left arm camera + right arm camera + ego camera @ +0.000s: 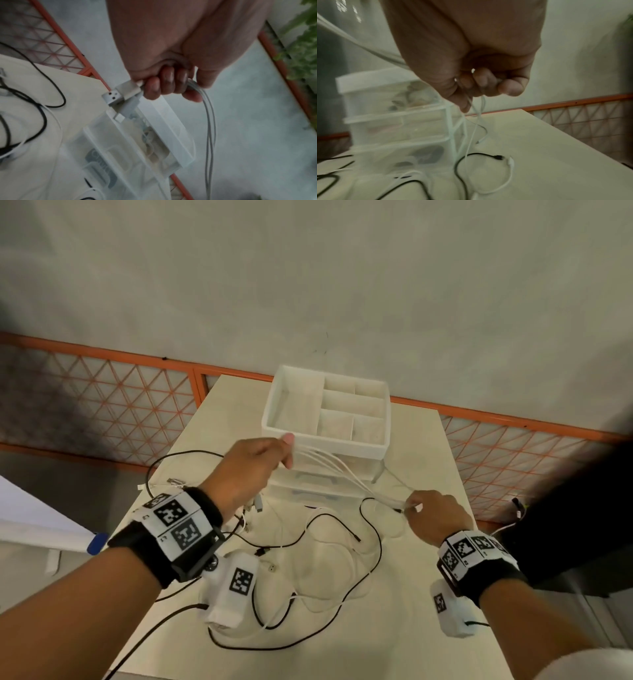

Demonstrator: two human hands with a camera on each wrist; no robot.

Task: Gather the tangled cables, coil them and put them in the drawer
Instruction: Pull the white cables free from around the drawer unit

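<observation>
A: Where is the white cable bundle [337, 474]?
B: Stretched between both hands, above the counter [421, 570], in front of the drawer unit [327, 412].
A: Grip?
B: Left hand [251, 470] fingers curled round strands and plugs; right hand [436, 513] pinching the other end. Black cables [373, 529] lie loose below.

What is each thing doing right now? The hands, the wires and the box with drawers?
left hand: gripping one end of the white cable bundle, plugs sticking out below the grip.
right hand: pinching the other end of the bundle.
white cable bundle: stretched between both hands, off the table.
black cables: loose and tangled on the table.
drawer unit: drawers shut.
top tray: open, compartments look empty.
</observation>
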